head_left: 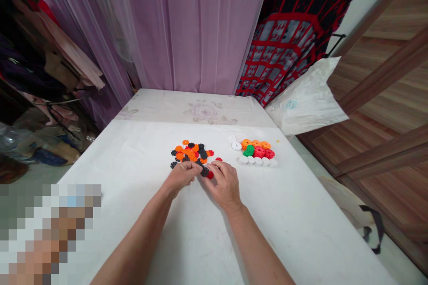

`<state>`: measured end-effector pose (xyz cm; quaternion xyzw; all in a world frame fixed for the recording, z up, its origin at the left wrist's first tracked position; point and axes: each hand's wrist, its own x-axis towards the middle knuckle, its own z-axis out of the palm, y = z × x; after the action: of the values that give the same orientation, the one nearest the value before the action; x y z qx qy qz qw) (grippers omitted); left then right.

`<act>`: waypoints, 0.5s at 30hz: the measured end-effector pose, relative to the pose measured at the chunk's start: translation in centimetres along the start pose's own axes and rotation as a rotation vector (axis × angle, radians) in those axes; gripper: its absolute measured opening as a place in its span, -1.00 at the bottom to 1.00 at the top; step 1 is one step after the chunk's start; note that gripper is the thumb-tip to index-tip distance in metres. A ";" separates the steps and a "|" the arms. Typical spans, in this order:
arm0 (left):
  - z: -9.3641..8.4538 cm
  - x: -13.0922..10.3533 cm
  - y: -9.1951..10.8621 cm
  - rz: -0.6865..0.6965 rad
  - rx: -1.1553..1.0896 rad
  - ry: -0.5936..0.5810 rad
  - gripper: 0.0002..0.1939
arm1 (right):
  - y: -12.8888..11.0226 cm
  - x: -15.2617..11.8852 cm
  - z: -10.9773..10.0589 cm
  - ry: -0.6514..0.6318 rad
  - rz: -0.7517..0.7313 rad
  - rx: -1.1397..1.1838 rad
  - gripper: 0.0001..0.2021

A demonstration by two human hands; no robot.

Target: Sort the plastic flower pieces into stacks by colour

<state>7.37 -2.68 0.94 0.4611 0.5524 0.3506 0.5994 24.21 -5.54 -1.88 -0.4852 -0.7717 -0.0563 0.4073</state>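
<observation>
My left hand [183,175] is closed at the near edge of a loose pile of orange, black and red notched discs [190,153], its fingertips pinched at a black disc [204,171]. Close beside it, my right hand [224,181] has its fingers curled round a red disc [210,174] next to the black one. Whether the two discs are joined is too small to tell. To the right lie grouped discs: orange [256,144], green [248,151], red [260,152] and a row of white ones [258,161].
The discs lie on a white-covered table [200,231]. A white plastic bag [307,98] hangs at the right edge. Purple curtains [194,26] stand behind, clothes [50,44] hang at the left, and a wooden door [384,98] is on the right.
</observation>
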 end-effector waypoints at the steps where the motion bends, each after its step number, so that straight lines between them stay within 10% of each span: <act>1: 0.0 0.1 -0.1 -0.006 -0.001 -0.002 -0.58 | 0.0 0.0 0.0 0.003 -0.003 0.004 -0.74; 11: -0.1 0.1 -0.1 0.035 0.038 -0.047 -0.54 | 0.2 -0.2 0.2 0.006 0.027 0.037 -0.75; 15: -1.3 0.4 -0.2 0.291 0.162 0.229 -0.59 | 2.5 -0.6 -0.2 0.148 0.179 0.022 -0.79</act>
<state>6.10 -2.11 0.70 0.5398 0.5710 0.4380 0.4368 26.39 -4.78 -2.96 -0.5422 -0.6937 -0.0469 0.4718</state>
